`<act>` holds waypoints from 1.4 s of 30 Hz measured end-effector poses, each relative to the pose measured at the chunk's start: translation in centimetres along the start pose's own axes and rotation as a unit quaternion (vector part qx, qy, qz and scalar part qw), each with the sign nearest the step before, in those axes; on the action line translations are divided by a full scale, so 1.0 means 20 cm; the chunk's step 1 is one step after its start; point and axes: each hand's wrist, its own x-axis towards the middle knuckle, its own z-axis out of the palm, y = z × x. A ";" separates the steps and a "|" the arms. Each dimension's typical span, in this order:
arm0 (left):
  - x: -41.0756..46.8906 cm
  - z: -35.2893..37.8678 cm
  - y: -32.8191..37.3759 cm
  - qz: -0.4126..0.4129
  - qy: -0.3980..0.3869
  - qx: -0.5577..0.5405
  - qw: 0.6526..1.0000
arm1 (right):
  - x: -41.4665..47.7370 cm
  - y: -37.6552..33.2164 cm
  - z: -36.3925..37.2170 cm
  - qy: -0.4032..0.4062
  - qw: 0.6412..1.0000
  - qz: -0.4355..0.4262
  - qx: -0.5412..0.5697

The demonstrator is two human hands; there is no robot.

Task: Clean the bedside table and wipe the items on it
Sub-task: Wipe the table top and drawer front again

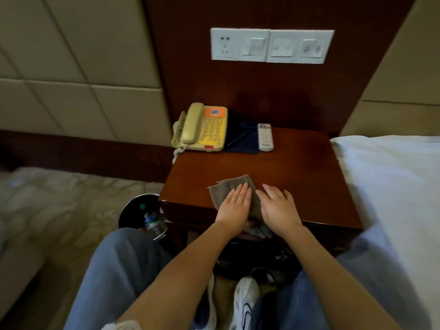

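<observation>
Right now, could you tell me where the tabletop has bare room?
Bare: the right half, between remote and bed, and the strip between phone and cloth. Crowded: back-left corner and front edge, under left hand and right hand.

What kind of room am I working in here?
Most likely a hotel bedroom: a corded telephone and remote on a bedside table, a white-sheeted bed, and a padded headboard wall.
</observation>
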 end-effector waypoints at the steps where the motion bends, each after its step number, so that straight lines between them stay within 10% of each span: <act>1: -0.02 0.01 -0.04 -0.013 0.009 -0.001 1.000 | 0.00 -0.07 0.02 -0.006 1.000 -0.022 0.005; 12: -0.28 0.06 -0.56 -0.125 0.028 -0.010 0.992 | 0.13 -0.58 0.12 -0.063 0.984 -0.155 -0.055; 27: -0.29 0.14 -0.93 -0.114 -0.001 -0.158 0.981 | 0.34 -0.93 0.19 -0.071 0.991 -0.104 -0.034; 33: -0.19 0.03 -1.01 -0.131 -0.017 -0.463 0.876 | 0.26 -0.84 0.14 -0.071 0.993 -0.093 0.021; 42: -0.20 0.06 -0.92 -0.266 0.078 -0.472 0.837 | 0.08 -0.57 0.11 -0.020 0.999 -0.030 0.009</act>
